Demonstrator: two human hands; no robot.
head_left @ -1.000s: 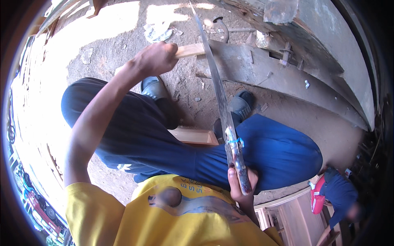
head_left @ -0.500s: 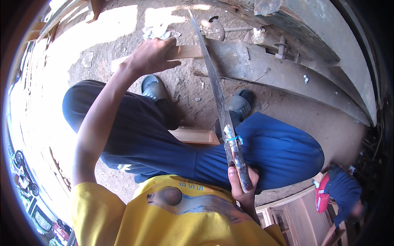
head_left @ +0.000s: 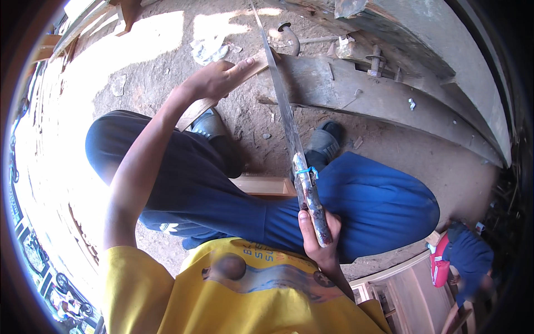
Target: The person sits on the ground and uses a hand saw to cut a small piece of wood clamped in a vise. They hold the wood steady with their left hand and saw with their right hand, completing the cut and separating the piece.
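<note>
My left hand is closed around a narrow wooden strip. One end of the strip lies on the end of a worn grey plank, beside the saw blade; the other slants back toward my left foot. My right hand grips the mottled handle of a handsaw, which has blue cord tied round it. The long tapering blade points away from me and crosses the strip's far end. Whether its teeth touch the wood, I cannot tell.
The grey plank runs to the right below a heavy timber bench with a bolt. My sandalled feet stand on dirt ground. A wooden frame is at the lower right, near another person. A bent metal rod lies beyond the plank.
The strip has turned from nearly level to slanting, its near end swinging toward me. My left hand has turned with it. My right hand and the saw handle have shifted slightly forward and left.
</note>
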